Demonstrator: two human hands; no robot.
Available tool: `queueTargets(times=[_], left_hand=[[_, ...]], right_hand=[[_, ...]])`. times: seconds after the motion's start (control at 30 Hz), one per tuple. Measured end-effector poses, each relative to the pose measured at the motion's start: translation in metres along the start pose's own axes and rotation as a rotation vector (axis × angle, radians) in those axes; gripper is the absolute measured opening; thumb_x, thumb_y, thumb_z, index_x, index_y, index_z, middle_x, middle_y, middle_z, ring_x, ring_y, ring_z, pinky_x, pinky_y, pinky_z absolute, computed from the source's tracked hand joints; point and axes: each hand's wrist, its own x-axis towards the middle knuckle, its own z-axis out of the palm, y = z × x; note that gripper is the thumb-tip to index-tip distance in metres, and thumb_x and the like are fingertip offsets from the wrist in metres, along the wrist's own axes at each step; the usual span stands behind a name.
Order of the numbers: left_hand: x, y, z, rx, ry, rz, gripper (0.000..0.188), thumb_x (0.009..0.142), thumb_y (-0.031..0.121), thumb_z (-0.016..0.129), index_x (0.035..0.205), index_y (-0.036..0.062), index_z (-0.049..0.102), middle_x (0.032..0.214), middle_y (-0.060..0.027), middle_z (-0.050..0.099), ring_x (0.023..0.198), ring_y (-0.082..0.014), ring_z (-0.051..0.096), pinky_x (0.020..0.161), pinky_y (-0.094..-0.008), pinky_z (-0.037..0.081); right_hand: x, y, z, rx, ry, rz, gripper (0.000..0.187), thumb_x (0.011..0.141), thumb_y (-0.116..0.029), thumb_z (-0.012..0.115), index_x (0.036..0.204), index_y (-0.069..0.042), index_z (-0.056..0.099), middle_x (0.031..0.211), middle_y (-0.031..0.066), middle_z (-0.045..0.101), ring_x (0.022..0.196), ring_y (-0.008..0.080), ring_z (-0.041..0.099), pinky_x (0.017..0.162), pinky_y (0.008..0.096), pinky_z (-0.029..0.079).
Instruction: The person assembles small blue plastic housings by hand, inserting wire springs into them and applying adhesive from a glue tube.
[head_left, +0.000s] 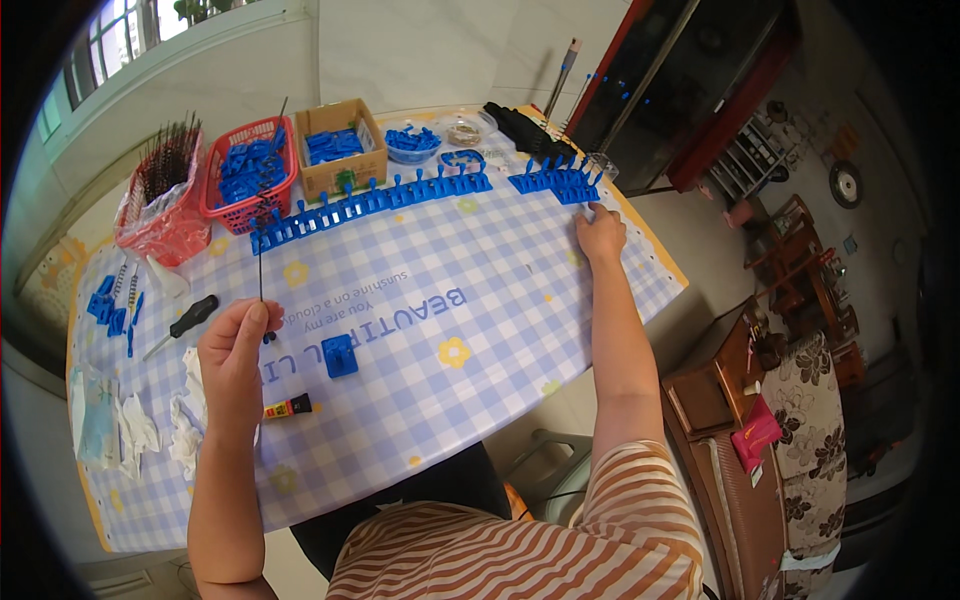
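Observation:
My left hand [236,345] is closed in a pinch round a thin dark rod [261,265], which stands nearly upright above the table. Stretched out to the far right, my right hand [602,235] has its fingertips at the near edge of a blue plastic piece [574,194]. That piece lies against a short row of blue plastic parts [538,180] with upright tabs; the fingers' grip on it is partly hidden. A longer row of the same parts [350,208] runs along the back. On the cloth beside my left hand lies a single blue plastic block [340,356].
Along the back stand a red basket of dark rods [165,225], a red basket of blue parts [248,212], a cardboard box [345,178] and a bowl [413,152]. A screwdriver [190,318], a small glue tube [288,407] and crumpled tissues [138,432] lie left.

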Motion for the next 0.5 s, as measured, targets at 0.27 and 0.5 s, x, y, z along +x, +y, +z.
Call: queueTargets(times=[0.27,0.5], left_hand=[[-0.0001,0.0008,-0.0014,0.004,0.005,-0.02,0.02,0.093,0.015,0.057,0.094,-0.0033,0.065,0.089,-0.0061,0.064,0.084,-0.0127,0.056,0.082,-0.0269,0.043],[0.0009,-0.0025,-0.0024,-0.013,-0.001,-0.005,0.021,0.093,0.016,0.058,0.095,-0.0034,0.065,0.09,-0.0066,0.065,0.085,-0.0128,0.057,0.082,-0.0273,0.044]], right_hand=[[-0.0005,0.0013,0.0041,0.0,-0.032,-0.084,0.038,0.086,-0.038,0.058,0.119,-0.021,0.064,0.12,0.0137,0.056,0.111,0.0354,0.051,0.095,0.0448,0.042],[-0.0018,-0.0002,0.0087,-0.048,-0.043,-0.19,0.035,0.088,-0.04,0.054,0.115,-0.021,0.067,0.118,0.0141,0.057,0.109,0.0367,0.051,0.094,0.0458,0.042]])
